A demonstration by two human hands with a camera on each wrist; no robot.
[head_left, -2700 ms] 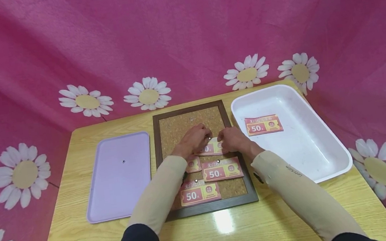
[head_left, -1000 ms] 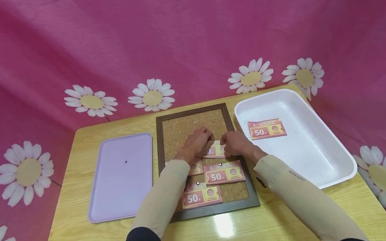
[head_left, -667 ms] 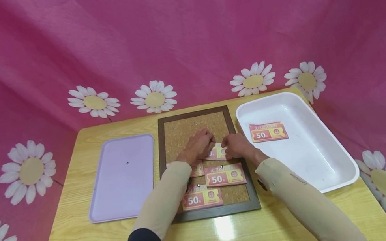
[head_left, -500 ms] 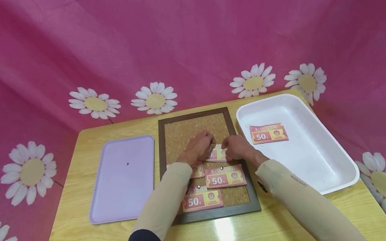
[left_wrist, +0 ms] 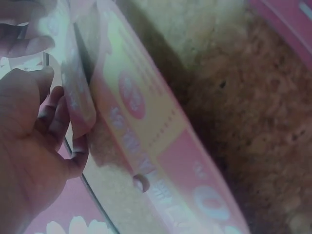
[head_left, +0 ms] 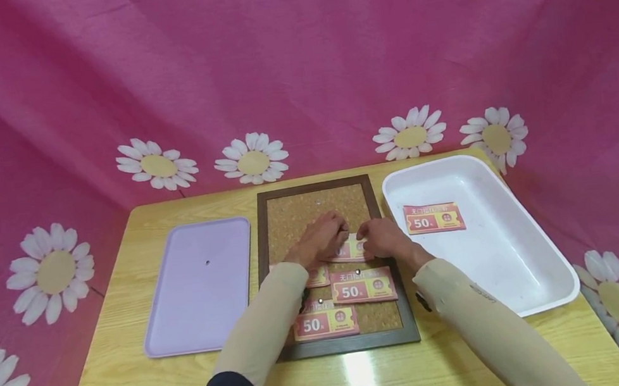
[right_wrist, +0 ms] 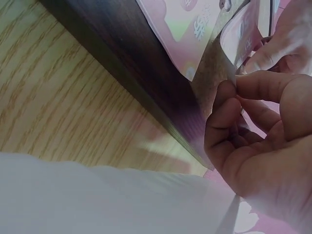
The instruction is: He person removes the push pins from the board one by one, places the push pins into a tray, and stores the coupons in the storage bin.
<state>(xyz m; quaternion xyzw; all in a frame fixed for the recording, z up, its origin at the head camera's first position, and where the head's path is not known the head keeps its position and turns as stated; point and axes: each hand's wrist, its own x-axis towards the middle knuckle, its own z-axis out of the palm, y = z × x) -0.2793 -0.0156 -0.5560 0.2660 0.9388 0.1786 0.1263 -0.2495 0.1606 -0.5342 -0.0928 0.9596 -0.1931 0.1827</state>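
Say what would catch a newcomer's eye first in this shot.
Probably the vivid pink cloth behind the table, with its large white daisies. Next, the left hand and right hand, close together at one coupon over the corkboard. In the head view, a purple tray lies left of the board and a white tub sits right, another coupon inside.

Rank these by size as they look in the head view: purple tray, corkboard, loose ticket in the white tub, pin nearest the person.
Largest to smallest:
1. Corkboard, partly covered
2. Purple tray
3. Loose ticket
4. Pin
No two look alike.
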